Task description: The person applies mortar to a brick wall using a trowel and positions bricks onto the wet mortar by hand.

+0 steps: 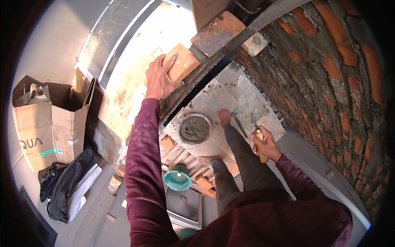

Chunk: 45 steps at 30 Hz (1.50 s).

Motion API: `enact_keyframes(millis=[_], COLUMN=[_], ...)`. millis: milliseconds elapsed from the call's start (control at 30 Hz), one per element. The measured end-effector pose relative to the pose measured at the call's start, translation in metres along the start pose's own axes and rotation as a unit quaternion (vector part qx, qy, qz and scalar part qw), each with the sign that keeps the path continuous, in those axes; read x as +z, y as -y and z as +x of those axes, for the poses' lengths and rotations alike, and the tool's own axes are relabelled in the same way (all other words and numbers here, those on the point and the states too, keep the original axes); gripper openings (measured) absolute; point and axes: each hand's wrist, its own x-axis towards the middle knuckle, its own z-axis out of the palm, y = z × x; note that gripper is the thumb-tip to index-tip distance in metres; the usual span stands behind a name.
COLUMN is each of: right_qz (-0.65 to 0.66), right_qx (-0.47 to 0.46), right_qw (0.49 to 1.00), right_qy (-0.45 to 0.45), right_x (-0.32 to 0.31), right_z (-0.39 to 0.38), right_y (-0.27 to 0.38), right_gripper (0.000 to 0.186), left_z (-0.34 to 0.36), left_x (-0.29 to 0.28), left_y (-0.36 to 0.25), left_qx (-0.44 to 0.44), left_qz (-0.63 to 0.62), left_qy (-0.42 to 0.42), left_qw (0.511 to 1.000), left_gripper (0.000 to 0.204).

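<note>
1. Our left hand (161,81) has its fingers spread against an orange brick (184,64); we cannot tell if they grip it
2. That orange brick sits just beside another brick (218,33)
3. Our right hand (267,145) has its fingers curled around a tool (258,132) by its wooden handle
4. A bowl (193,145) of grey mud (195,128) sits by our feet (224,117)

top (263,224): maroon | sleeves (144,164): long, maroon, pale-smudged | trousers (255,168): dark grey | feet (224,116): bare | fingers (154,68): bare

Rough red brick wall (329,82) at right, grey floor (119,230), bright light (170,24) upper left
</note>
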Motion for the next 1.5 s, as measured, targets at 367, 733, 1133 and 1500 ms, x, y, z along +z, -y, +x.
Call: enact_keyframes(millis=[367,733,1133,1500], right_qz=[0.057,-0.197,-0.292,-0.269], right_qx=[-0.14,-0.552,-0.607,-0.574], right_qw=[0.985,0.81,0.736,0.772], right_qy=[0.087,-0.024,-0.061,-0.037], right_x=[0.005,0.095,0.144,0.131], right_z=[-0.006,0.071,0.17,0.174], right_y=[0.039,0.239,0.23,0.219], right_gripper=[0.022,0.019,0.024,0.019], left_z=[-0.001,-0.039,-0.039,-0.044], left_x=[0.021,0.014,0.027,0.033], left_y=[-0.016,0.012,0.015,0.01], left_qx=[-0.004,-0.078,-0.048,-0.047], left_qz=[0.024,-0.016,0.011,0.018], left_qy=[-0.01,-0.034,-0.088,-0.139], left_qw=[1.0,0.996,0.995,0.989], left_gripper=[0.097,0.109,0.101,0.104])
